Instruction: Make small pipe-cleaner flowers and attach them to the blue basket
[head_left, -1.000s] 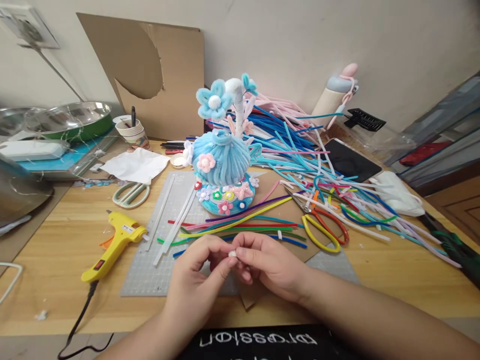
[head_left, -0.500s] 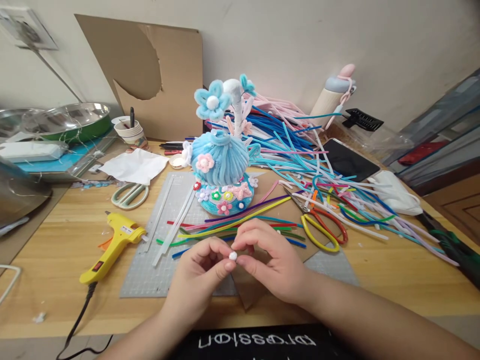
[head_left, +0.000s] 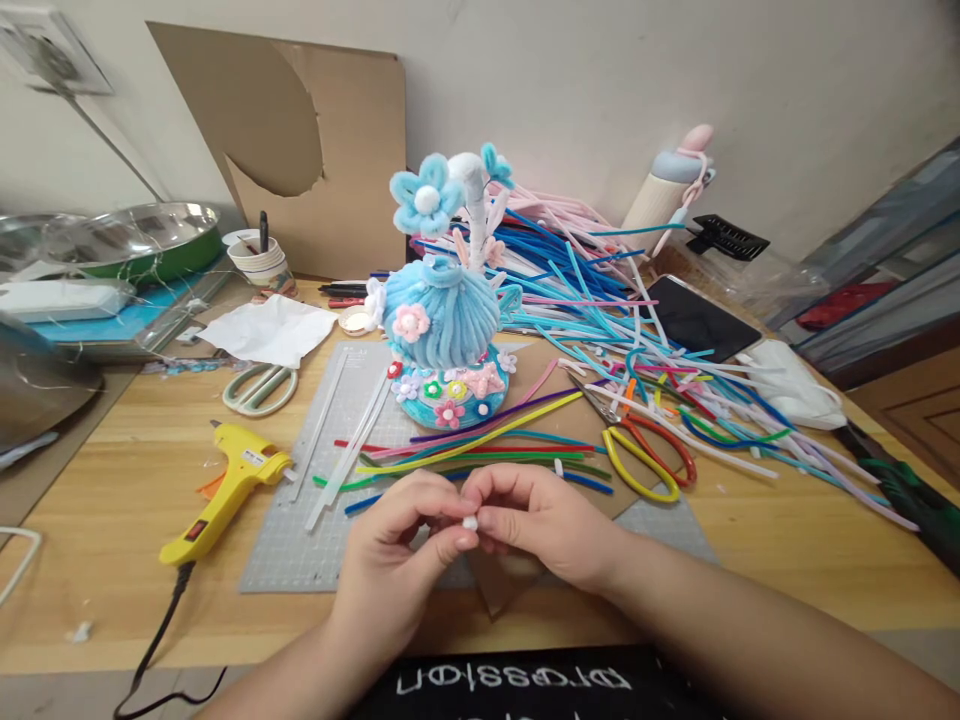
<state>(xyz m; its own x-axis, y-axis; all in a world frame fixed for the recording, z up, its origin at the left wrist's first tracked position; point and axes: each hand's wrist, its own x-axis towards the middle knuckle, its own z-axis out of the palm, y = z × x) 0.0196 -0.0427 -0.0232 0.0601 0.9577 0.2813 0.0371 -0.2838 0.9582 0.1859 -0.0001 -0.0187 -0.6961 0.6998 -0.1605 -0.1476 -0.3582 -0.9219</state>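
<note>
A small white fuzzy ball [head_left: 470, 523] is pinched between the fingertips of my left hand [head_left: 401, 550] and my right hand [head_left: 551, 520]. Fingers partly cover it on both sides. Both hands are closed around it, low over the front of the grey cutting mat [head_left: 277, 550]. Just beyond them lie several coloured pipe cleaners [head_left: 480, 450]. Behind these stands a blue pipe-cleaner shell ornament [head_left: 442, 310] on a round base covered with small flowers. A large blue flower [head_left: 426, 197] and a white stem rise above it.
A yellow glue gun [head_left: 229, 490] lies left of the mat, with clear glue sticks [head_left: 349, 455] on the mat. Pliers [head_left: 641, 460] with yellow and orange handles lie to the right. Loose pipe cleaners [head_left: 592, 310] pile up behind. Pale-handled scissors [head_left: 260, 390] rest back left.
My right fingers have come down and closed more over the white ball, so less of it shows. Both hands have shifted slightly; the ornament and tools stay put.
</note>
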